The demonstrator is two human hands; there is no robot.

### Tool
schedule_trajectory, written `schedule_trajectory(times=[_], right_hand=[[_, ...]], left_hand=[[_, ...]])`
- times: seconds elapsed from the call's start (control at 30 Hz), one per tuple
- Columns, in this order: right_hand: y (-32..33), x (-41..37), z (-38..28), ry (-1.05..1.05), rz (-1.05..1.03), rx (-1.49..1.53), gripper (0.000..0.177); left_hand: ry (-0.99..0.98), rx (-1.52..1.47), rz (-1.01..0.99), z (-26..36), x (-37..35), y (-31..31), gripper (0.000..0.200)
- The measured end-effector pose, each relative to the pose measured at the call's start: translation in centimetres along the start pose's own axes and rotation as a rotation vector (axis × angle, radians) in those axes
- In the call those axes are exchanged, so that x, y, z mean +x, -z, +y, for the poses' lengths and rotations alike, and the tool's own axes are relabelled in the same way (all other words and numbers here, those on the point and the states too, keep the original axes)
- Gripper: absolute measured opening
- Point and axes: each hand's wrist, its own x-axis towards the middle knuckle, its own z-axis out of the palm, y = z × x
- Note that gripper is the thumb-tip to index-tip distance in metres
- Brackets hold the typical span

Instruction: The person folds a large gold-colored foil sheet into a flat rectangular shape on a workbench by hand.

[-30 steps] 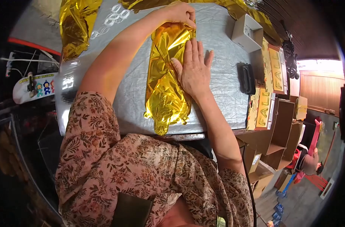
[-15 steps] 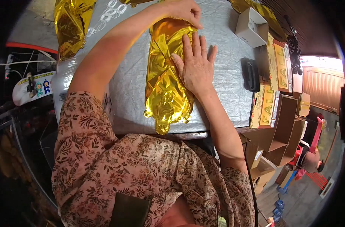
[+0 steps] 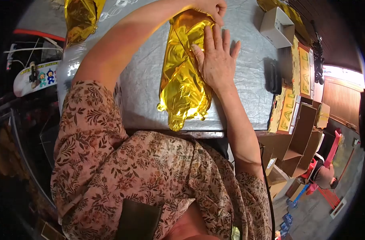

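A folded, uninflated gold foil balloon point(image 3: 186, 76) lies lengthwise on a table point(image 3: 138, 92) with a crinkled silver-grey cover. Its small tail point(image 3: 176, 122) points toward my body, near the table's front edge. My right hand point(image 3: 219, 66) rests flat on the balloon's right side, fingers stretched out and thumb spread across the foil. Reaching around the far end, my left hand point(image 3: 210, 9) has its fingers curled, with the fingertips at the foil's far right corner. The grip itself is partly hidden.
More gold foil point(image 3: 81, 20) hangs at the far left. To the right are an open white box point(image 3: 276, 28), a black object point(image 3: 273, 76) and boxes marked FALL point(image 3: 287, 110). Cardboard boxes point(image 3: 300, 132) stand beyond the edge; a person point(image 3: 324, 176) is farther off. A skateboard point(image 3: 37, 79) is at left.
The whole view has shifted slightly, placing the table and balloon a little higher and farther right. My right hand stays flat on the foil, and my left stays curled at its far end.
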Motion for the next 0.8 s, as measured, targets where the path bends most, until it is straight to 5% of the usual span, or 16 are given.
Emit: schedule_trajectory(times=[0.47, 0.53, 0.8], right_hand=[[3.4, -2.6, -1.2, 0.471, -0.235, 0.351, 0.069], [3.4, -1.6, -0.5, 0.391, -0.29, 0.701, 0.068], [2.6, -1.1, -1.6, 0.635, -0.332, 0.361, 0.066]], left_hand=[[-0.11, -0.08, 0.069, -1.3, -0.1, -1.1, 0.029], [-0.099, -0.06, 0.077, -1.4, 0.0, -1.2, 0.03], [-0.074, -0.04, 0.035, -1.0, 0.0, -0.8, 0.031]])
